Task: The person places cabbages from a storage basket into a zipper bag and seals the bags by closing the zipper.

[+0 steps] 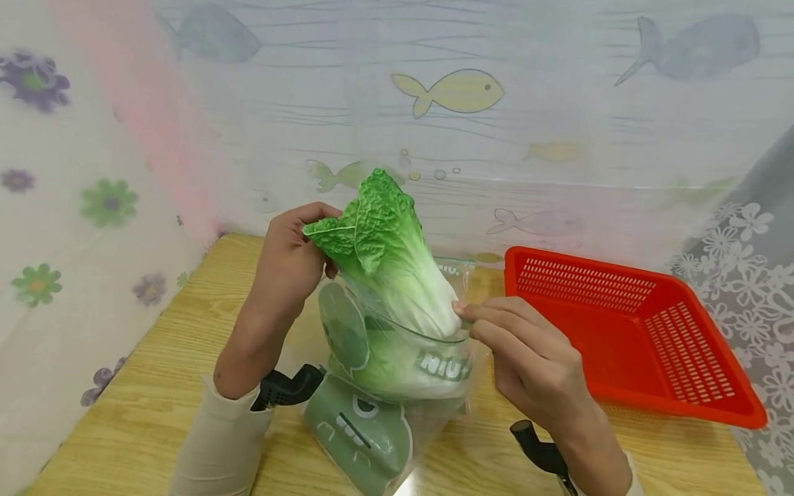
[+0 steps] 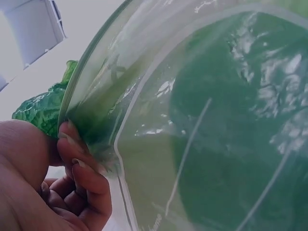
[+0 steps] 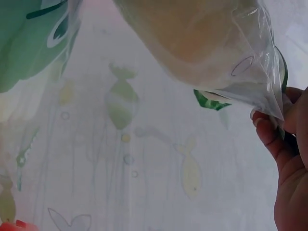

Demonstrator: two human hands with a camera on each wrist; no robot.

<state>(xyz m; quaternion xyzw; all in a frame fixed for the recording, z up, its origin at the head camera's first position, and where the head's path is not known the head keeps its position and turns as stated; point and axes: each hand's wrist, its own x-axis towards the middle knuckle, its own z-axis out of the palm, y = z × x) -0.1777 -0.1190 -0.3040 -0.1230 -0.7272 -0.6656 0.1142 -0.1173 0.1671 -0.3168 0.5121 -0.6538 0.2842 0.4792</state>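
Observation:
A Chinese cabbage (image 1: 397, 258) with crinkled green leaves and a white base leans up out of the mouth of a clear zip bag (image 1: 443, 366). Through the bag's printed front, a green-and-white shape shows lower down; whether it is a second cabbage I cannot tell. My left hand (image 1: 291, 258) pinches the bag's rim at the left, beside the leaves; the left wrist view shows its fingertips (image 2: 79, 149) on the plastic edge. On the other side, my right hand (image 1: 533, 351) pinches the rim near the white base, and the right wrist view shows the bag's corner between thumb and fingers.
A red plastic basket (image 1: 620, 344) with slotted walls stands at the right on the wood-grain table (image 1: 155, 386). Fish-patterned sheeting (image 1: 465, 89) hangs behind, flowered sheeting (image 1: 112, 200) at the left. A lower green printed part (image 1: 360, 441) of plastic lies toward me.

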